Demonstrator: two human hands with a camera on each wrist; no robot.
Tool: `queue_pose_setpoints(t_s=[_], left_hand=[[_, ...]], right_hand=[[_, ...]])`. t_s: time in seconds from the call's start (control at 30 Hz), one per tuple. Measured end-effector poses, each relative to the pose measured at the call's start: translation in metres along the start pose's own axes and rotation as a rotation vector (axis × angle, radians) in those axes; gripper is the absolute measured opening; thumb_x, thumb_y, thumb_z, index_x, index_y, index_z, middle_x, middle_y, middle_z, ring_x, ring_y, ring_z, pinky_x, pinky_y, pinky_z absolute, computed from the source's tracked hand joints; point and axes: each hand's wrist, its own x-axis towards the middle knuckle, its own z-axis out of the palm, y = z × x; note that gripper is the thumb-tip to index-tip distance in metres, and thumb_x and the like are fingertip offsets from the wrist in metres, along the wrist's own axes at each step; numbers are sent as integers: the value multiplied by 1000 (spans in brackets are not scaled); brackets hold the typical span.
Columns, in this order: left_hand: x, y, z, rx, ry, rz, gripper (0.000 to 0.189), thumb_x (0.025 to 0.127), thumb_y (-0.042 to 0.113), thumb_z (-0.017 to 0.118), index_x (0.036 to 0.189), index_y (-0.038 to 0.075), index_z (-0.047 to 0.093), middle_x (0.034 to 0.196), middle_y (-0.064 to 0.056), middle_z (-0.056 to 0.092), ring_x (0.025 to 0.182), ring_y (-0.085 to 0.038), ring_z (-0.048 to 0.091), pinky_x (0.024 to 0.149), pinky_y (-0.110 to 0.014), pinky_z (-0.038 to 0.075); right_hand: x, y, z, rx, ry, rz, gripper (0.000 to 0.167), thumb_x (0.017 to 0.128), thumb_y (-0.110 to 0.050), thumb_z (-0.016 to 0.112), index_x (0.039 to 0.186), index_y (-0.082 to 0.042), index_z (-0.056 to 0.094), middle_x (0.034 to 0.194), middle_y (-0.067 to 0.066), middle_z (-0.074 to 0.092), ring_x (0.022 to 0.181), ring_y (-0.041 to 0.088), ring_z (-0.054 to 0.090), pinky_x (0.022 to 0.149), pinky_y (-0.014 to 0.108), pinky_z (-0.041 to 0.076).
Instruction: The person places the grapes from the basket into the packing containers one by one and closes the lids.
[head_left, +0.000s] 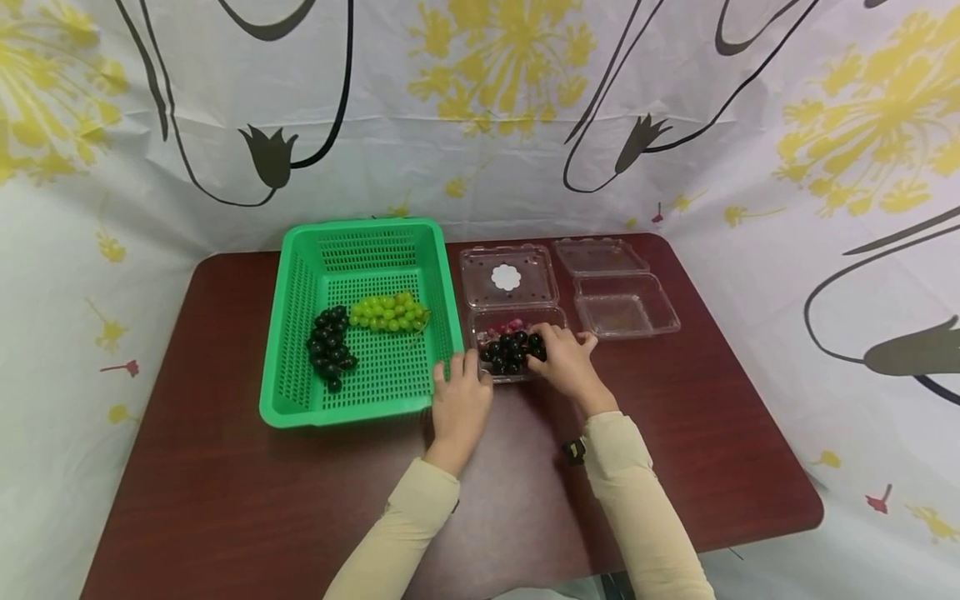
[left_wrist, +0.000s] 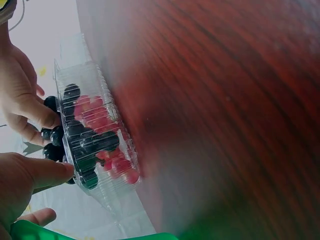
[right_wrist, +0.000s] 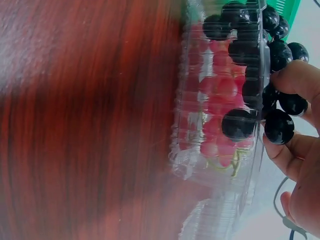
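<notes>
A bunch of black grapes lies in the hinged clear plastic container, on top of red grapes. My right hand grips the black bunch at its right end, thumb and fingers around several berries just above the rim. At the container's front left corner is my left hand, its fingers loosely extended between the green basket and the container. In the left wrist view, the left thumb rests at the container's rim beside the black grapes. Both berry colours show through the ribbed clear wall.
To the left stands a green plastic basket holding another black grape bunch and a green grape bunch. A second clear container, lid raised, sits at the right. Behind the brown table hangs a patterned cloth.
</notes>
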Motion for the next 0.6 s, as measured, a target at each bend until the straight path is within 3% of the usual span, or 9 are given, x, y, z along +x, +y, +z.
queue_pose_setpoints(t_s=[0.27,0.6], left_hand=[[1,0,1,7,39,-5,12,77,23,76,88,28,78,117,-4,61,109,-22,51,94,-44,33],[1,0,1,8,35,-8,12,77,23,76,88,28,77,117,-3,61,110,-22,51,95,-44,32]], right_hand=[[-1,4,2,-39,-4,-17,41,85,-22,72,123,-14,58,118,13,64,103,34,57,94,58,21],[-3,9,8,-40,-26,12,48,83,-23,74,127,-16,58,123,13,59,107,34,48,92,58,22]])
